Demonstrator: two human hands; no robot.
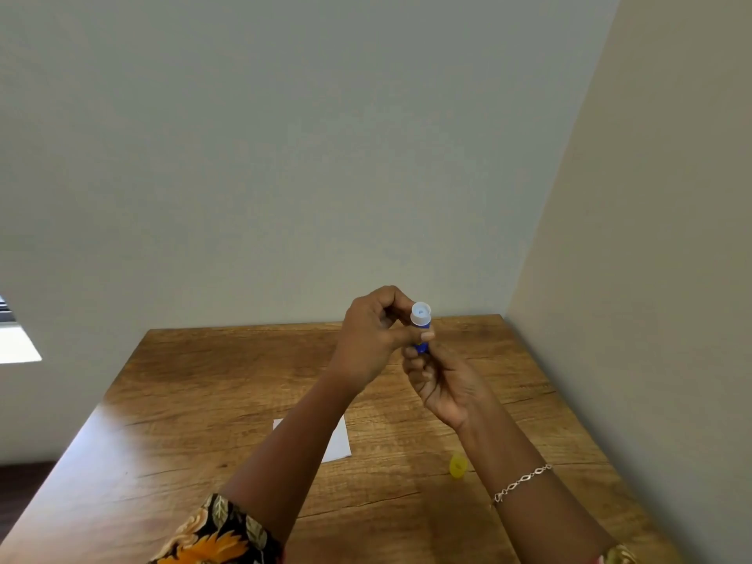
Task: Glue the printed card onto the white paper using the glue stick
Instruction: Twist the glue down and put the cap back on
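Beneath the raised hands lies the wooden table (203, 400), set into a corner of two plain walls. White paper (339, 443) rests flat on it, below the hands and toward the person, partly covered by the left forearm; whether the printed card lies on or beside it cannot be told from this view. Left hand (372, 335): fingers and thumb curled round the upper part of the glue stick (421, 319), just under its white collar. Right hand (445, 384): directly below the left and touching it, fingers closed round the blue base of the stick, a grip suited to twisting the glue up. The stick is held well above the table, its long axis near upright, white open end uppermost and tipped toward the camera. A yellow cap (457, 466) lies on the table under the right forearm, apart from the paper, so the stick appears uncapped. Judged from this layout, the coming move requires the stick to be inverted and brought down and to the left; the paper lies nearer the left arm, while the right hand holds the end best placed to guide the stroke.
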